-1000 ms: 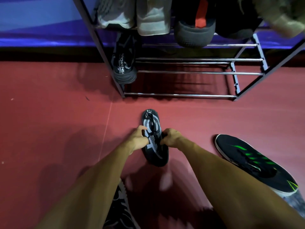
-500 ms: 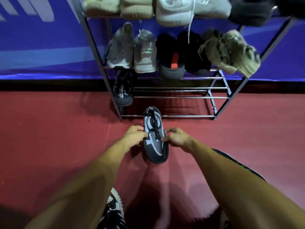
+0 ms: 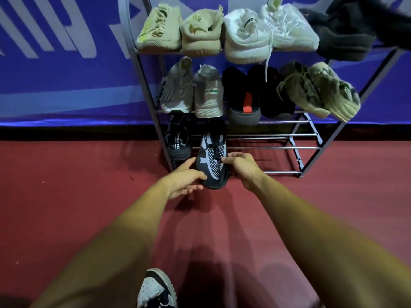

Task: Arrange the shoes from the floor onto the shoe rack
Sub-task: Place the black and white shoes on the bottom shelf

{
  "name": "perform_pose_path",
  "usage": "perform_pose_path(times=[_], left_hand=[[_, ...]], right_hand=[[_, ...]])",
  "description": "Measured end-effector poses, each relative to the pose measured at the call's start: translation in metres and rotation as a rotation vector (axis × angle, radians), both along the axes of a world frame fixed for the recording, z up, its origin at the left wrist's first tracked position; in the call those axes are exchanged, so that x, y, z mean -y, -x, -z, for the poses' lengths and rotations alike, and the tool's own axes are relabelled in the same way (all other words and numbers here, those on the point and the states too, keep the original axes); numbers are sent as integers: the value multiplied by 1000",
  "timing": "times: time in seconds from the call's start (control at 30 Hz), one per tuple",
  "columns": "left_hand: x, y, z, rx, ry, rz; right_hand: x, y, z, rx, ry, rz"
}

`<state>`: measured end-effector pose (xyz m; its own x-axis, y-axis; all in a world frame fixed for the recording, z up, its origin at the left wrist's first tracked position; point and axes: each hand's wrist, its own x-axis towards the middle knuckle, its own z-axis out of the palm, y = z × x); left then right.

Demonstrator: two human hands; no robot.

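Both hands are on one black shoe with grey mesh, one on each side. The left hand has its thumb on top near the toe and its fingers tucked under. The right hand grips the right edge with the thumb up by the laces. So the hands are apart, with the shoe clamped between them.

The shoe is at the front of the shoe rack, at the bottom shelf. Its far end reaches in over the metal bars and its toe end sticks out toward the person, above the red floor. I can't tell if it's actually resting on the bars. A matching black shoe sits just to its left on the same shelf.

The middle shelf has a grey pair, a black pair with an orange tab and an olive pair. The top shelf has a beige pair, a white pair and something dark on the far right, too blurry to make out. A black and white sneaker is down at the near edge.
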<state>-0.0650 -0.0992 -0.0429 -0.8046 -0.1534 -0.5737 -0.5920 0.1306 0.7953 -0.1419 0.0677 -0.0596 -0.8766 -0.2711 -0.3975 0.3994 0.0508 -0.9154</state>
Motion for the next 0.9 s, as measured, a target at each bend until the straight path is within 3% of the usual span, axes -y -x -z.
perform_pose_path(times=[0.27, 0.47, 0.9], left_hand=[[7, 35, 19, -188, 24, -244], [4, 62, 40, -269, 87, -328], [0, 93, 42, -177, 178, -276]], right_hand=[[13, 26, 6, -8, 98, -158], [17, 44, 22, -20, 40, -164], [33, 52, 41, 35, 12, 20]])
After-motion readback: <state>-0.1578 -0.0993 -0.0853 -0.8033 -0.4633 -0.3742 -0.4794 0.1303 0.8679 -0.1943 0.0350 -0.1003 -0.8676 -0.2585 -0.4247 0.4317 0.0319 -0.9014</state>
